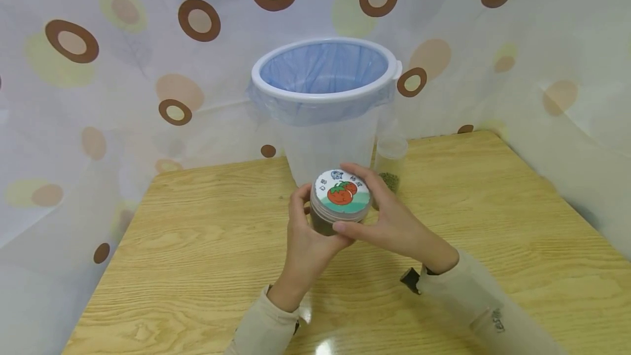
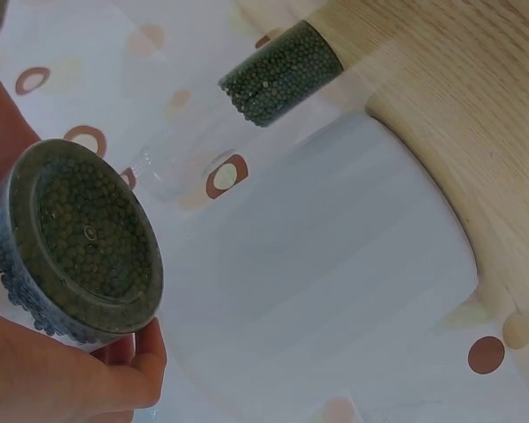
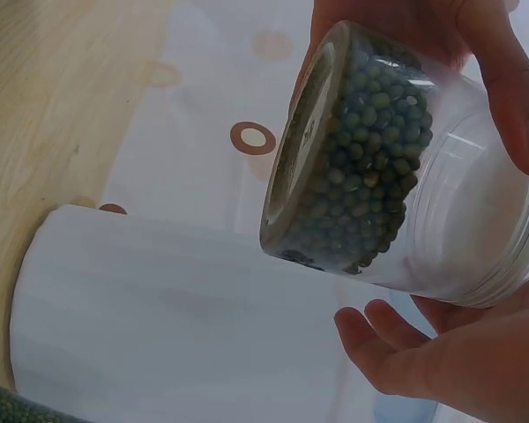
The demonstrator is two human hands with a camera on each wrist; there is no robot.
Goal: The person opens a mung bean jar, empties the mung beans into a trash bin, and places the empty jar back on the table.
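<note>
I have the left hand [image 1: 307, 248] gripping the bean jar [image 3: 379, 159] above the counter [image 1: 172, 251], the right hand [image 1: 391, 223] pinching its lid [image 1: 345, 199]. I judge it stiff, light, slippery; best held round the middle

Cream left sleeve [image 1: 263, 330], matching right sleeve [image 1: 465, 289]; left hand [image 1: 310, 242] and right hand [image 1: 389, 221] bare.
Right: small dark lettering [image 1: 498, 320] along forearm, stubby black piece [image 1: 411, 280] jutting beside cuff [image 1: 443, 273]. Left: sliver of black [image 1: 297, 326] at sleeve's inner edge.

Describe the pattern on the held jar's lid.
The lid has two red fruits with green leaves on white and green; head view shows it best.
</note>
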